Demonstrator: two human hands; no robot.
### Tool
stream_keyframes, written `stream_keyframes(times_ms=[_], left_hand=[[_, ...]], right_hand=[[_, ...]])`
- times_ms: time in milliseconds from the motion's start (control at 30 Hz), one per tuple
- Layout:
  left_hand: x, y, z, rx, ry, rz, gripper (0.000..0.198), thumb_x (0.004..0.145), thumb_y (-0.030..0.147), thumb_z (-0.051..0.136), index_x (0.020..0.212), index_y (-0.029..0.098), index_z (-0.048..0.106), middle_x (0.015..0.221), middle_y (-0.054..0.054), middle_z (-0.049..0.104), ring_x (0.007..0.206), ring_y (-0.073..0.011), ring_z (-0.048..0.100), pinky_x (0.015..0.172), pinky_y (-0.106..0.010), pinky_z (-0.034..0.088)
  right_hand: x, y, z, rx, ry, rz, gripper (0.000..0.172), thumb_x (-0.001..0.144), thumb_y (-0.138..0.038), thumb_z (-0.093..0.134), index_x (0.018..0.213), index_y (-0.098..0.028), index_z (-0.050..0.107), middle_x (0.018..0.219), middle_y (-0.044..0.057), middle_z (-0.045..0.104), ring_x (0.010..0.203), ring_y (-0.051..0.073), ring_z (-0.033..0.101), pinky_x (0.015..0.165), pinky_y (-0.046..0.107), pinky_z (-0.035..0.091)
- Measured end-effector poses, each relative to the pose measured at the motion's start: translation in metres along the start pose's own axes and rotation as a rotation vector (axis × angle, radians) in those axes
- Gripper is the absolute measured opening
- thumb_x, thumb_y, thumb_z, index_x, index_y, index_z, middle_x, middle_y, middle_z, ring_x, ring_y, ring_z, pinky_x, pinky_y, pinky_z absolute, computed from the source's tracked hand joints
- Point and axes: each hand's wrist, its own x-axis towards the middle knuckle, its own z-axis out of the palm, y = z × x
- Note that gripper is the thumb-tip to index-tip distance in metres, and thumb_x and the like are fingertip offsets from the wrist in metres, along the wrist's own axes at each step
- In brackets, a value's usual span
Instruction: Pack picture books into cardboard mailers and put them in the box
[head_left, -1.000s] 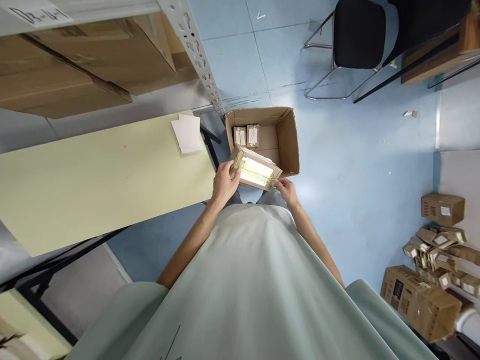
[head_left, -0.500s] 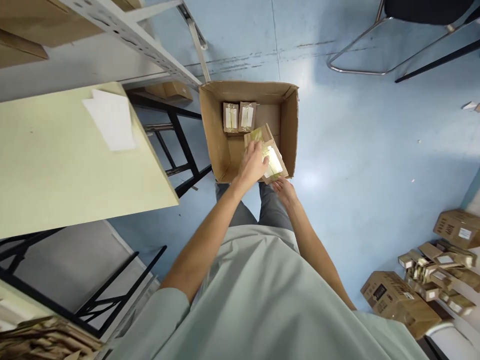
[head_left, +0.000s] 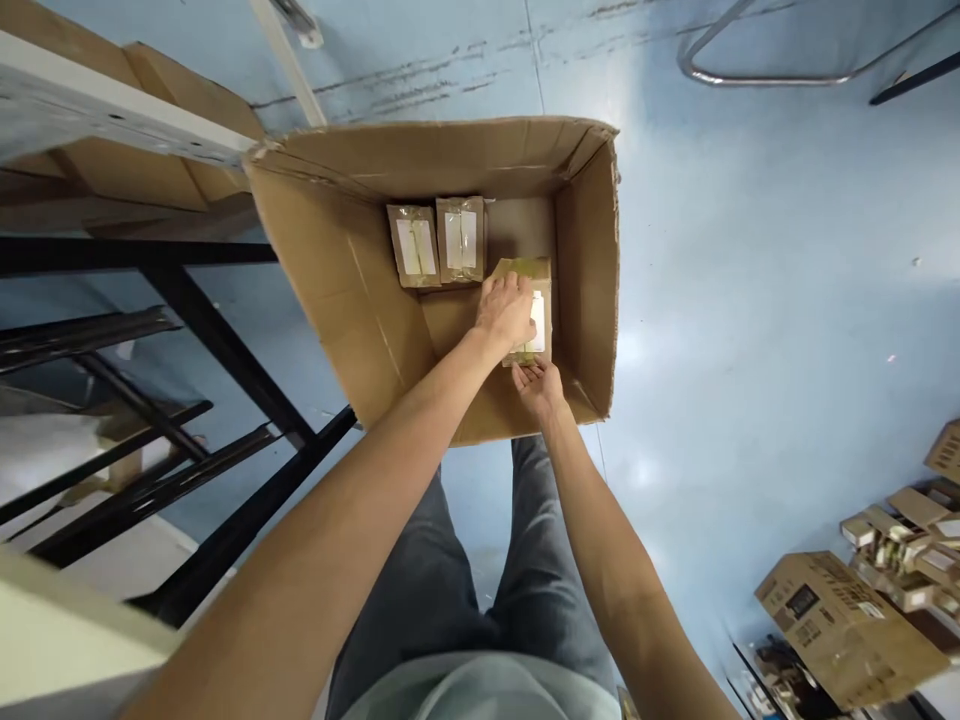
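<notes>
Inside a large open cardboard carton (head_left: 300, 235), both my hands are on a small brown cardboard box (head_left: 541, 275) with a white label and clear tape. My left hand (head_left: 507, 312) grips it from above, fingers bent over its top and side. My right hand (head_left: 538, 388) holds its near end from below, palm up, the fingertips against its edge. Two similar labelled boxes, one at the left (head_left: 415, 246) and one beside it (head_left: 460, 240), stand side by side at the carton's far wall. Part of the held box's label is hidden by my left hand.
Black metal table legs (head_left: 225, 350) stand left of the carton, and a white shelf frame (head_left: 112, 105) is at the upper left. A chair's metal leg (head_left: 765, 78) shows at the upper right. A printed carton (head_left: 847, 620) and several small boxes lie at the lower right.
My hands have lowered the small box deeper into the carton, and it is now straighter than its earlier tilt. The view has come closer to the carton as I lean down.
</notes>
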Motion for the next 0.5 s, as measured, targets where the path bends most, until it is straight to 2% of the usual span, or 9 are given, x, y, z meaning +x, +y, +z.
stream_keyframes(times_ms=[100, 233, 367, 500], left_hand=[[0.026, -0.039, 0.024, -0.006, -0.019, 0.041, 0.088, 0.085, 0.025, 0.081, 0.164, 0.003, 0.05, 0.169, -0.029, 0.055, 0.165, -0.0494, 0.044, 0.145, -0.066, 0.013], [0.066, -0.085, 0.044, 0.018, -0.035, 0.061, 0.1, 0.083, 0.026, 0.085, 0.171, 0.004, 0.042, 0.182, -0.03, 0.04, 0.172, -0.0495, 0.034, 0.147, -0.064, 0.008], [0.12, -0.126, 0.056, -0.012, 0.018, 0.065, 0.1, 0.08, 0.027, 0.09, 0.168, 0.006, 0.048, 0.178, -0.028, 0.045, 0.171, -0.0504, 0.034, 0.147, -0.066, 0.008], [0.172, -0.159, 0.062, -0.062, 0.077, 0.064, 0.097, 0.08, 0.038, 0.094, 0.162, 0.005, 0.054, 0.172, -0.026, 0.049, 0.169, -0.0529, 0.035, 0.145, -0.068, 0.016]], right_hand=[[0.055, -0.003, 0.017, -0.002, -0.01, 0.016, 0.006, 0.099, -0.023, 0.062, 0.098, -0.026, 0.066, 0.087, 0.005, 0.072, 0.097, 0.021, 0.08, 0.087, 0.034, 0.074], [0.117, -0.006, 0.043, -0.046, -0.028, 0.02, 0.008, 0.102, -0.022, 0.061, 0.096, -0.026, 0.064, 0.088, 0.004, 0.071, 0.091, 0.018, 0.08, 0.084, 0.029, 0.071], [0.167, -0.007, 0.07, -0.043, -0.101, -0.018, 0.012, 0.106, -0.025, 0.059, 0.095, -0.025, 0.063, 0.088, 0.003, 0.071, 0.09, 0.018, 0.081, 0.077, 0.026, 0.07], [0.205, -0.013, 0.097, -0.029, -0.178, -0.031, 0.015, 0.11, -0.03, 0.06, 0.098, -0.025, 0.066, 0.091, 0.004, 0.074, 0.093, 0.019, 0.083, 0.077, 0.025, 0.07]])
